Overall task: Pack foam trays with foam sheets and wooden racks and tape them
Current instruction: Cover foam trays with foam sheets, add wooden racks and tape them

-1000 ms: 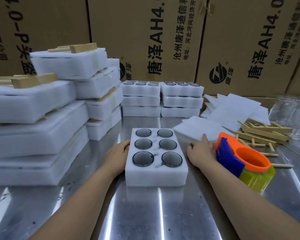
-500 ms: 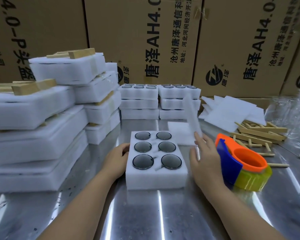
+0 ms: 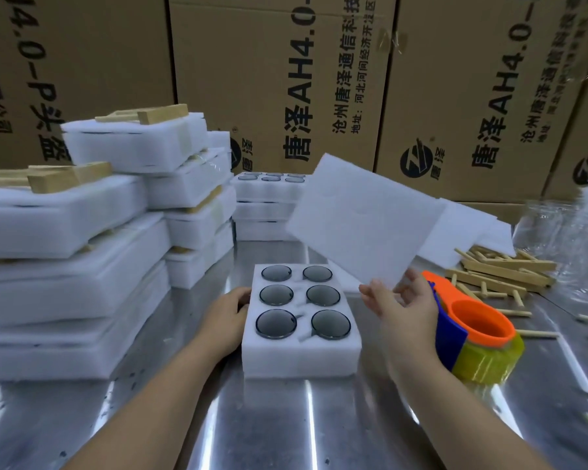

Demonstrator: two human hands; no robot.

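Fingers [image 3: 370,295] of the right hand [image 3: 401,308] pinch the lower edge of a thin white foam sheet [image 3: 364,222], held tilted in the air above the white six-hole foam tray [image 3: 301,359] on the steel bench [image 3: 286,422]. The left hand [image 3: 223,318] braces the tray's left wall; its finger curl is unclear. Square the corners first, then lower the sheet flat.

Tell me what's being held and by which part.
The right hand pinches the foam sheet at its bottom corner; the left hand only rests against the foam tray.
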